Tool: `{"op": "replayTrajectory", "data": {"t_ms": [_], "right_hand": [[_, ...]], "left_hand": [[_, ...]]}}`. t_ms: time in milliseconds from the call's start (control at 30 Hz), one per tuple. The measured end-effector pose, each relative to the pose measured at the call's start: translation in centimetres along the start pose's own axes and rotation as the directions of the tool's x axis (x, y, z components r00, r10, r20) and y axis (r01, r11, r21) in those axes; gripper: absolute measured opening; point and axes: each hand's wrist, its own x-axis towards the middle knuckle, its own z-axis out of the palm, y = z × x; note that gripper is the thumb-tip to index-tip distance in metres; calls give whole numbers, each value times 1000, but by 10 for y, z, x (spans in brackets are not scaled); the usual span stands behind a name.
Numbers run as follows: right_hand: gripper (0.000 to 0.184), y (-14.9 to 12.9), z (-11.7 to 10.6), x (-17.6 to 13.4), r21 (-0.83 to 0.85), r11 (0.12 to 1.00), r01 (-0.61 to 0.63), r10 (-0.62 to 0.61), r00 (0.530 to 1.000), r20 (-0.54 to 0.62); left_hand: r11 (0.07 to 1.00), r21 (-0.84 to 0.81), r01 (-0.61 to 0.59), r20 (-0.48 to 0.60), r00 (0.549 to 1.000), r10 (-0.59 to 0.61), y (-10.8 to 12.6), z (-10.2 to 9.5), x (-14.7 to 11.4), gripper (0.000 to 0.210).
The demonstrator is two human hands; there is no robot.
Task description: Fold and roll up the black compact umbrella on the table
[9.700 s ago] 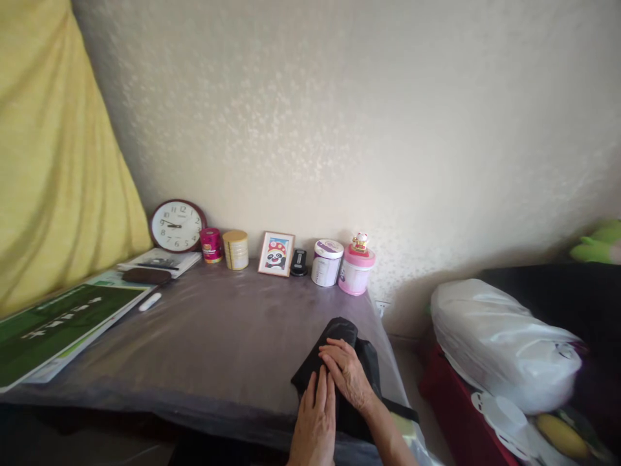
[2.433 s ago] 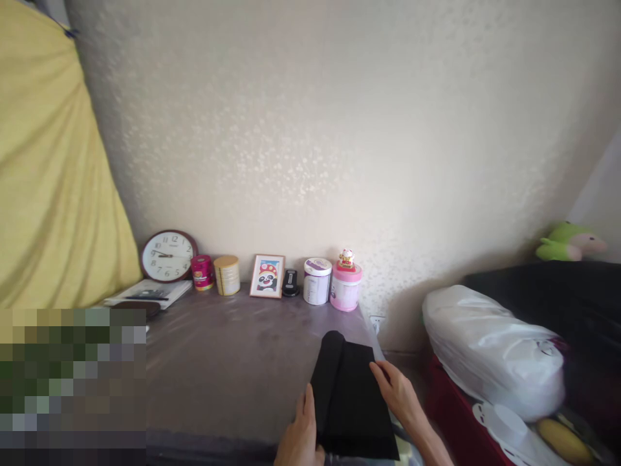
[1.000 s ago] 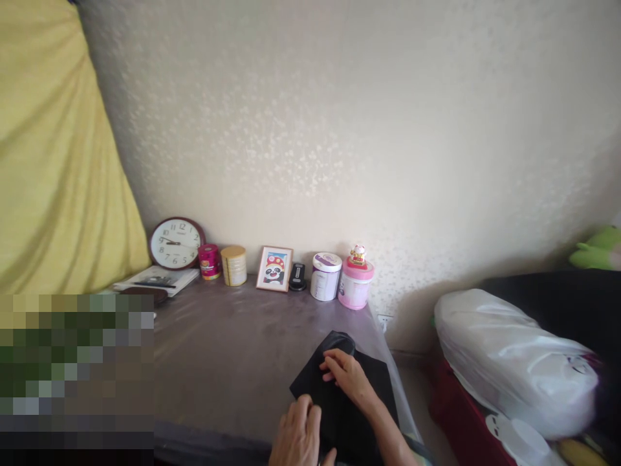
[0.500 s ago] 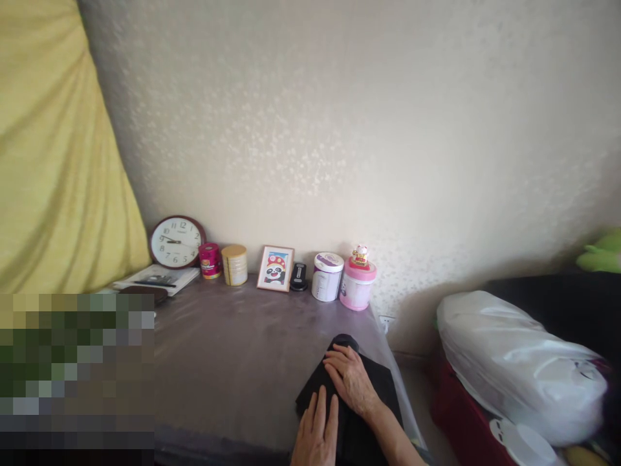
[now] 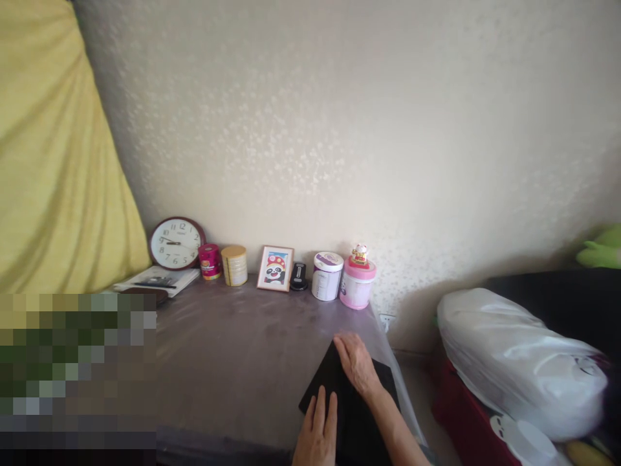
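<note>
A black folded cloth (image 5: 356, 414), perhaps a garment, lies on the near right part of the table. My left hand (image 5: 317, 427) rests flat on its left side, fingers stretched out. At the far edge of the cloth is my right hand (image 5: 356, 366), its fingers bent down around that edge and their tips partly hidden. The lower part of the cloth runs out of view beneath my right forearm.
A grey table (image 5: 233, 362) has a clock (image 5: 177, 243), magenta tin (image 5: 209, 262), yellow-lidded can (image 5: 235, 265), panda picture (image 5: 275, 268), white tub (image 5: 327, 277) and pink-lidded tub (image 5: 358, 285) along the wall. A white plastic bag (image 5: 519, 362) stands off its right edge.
My right hand has shifted slightly outward to the cloth's far edge and its fingers have bent. The black bulge there no longer shows. My left hand has hardly moved.
</note>
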Motion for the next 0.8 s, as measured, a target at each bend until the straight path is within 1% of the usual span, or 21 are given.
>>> {"op": "replayTrajectory", "data": {"t_ms": [67,100,133,167,233,267,300,367,400,467,567,633,733,800], "right_hand": [[35,-8,2,-11,71,994,86,-94,988,122],[35,-8,5,-14,85,990,108,-121,979,163],[34,-6,8,-14,82,991,109,-122,976,179],[33,-1,11,-12,60,995,82,-91,982,164],[32,15,13,-3,0,999,-47,47,997,54],[33,25,11,1,-20,993,-116,116,993,-13],[33,35,8,3,-28,982,-188,185,979,-87],[34,54,-6,0,-16,946,-323,311,922,-233],[36,62,-15,-6,-14,931,-366,349,898,-268],[37,75,-33,-27,-23,905,-425,400,869,-291],[33,81,-53,-62,-28,862,-506,486,842,-234],[34,77,-57,-80,4,835,-550,542,821,-179],[35,64,-57,-90,71,804,-591,595,795,-114],[36,54,-55,-90,94,801,-592,599,795,-100]], "left_hand": [[1000,20,1,19,1000,-1,5,-8,-3,75],[999,35,-1,49,999,-1,8,-14,-5,75],[999,52,8,82,997,-12,12,-20,-7,77],[998,64,24,97,995,-30,16,-26,-9,78],[997,55,52,109,992,-58,22,-36,-12,80],[997,43,64,104,992,-68,24,-39,-13,81],[997,30,69,97,993,-71,25,-40,-14,83],[999,-2,54,83,995,-53,25,-41,-17,90],[999,-19,39,84,996,-37,24,-40,-18,94],[999,-49,11,82,997,-7,23,-41,-22,101],[997,-70,-17,67,998,22,23,-44,-28,103],[996,-83,-21,55,998,26,25,-47,-31,102],[994,-111,-11,55,998,18,26,-49,-34,101],[993,-115,-10,55,998,16,27,-49,-35,102]]}}
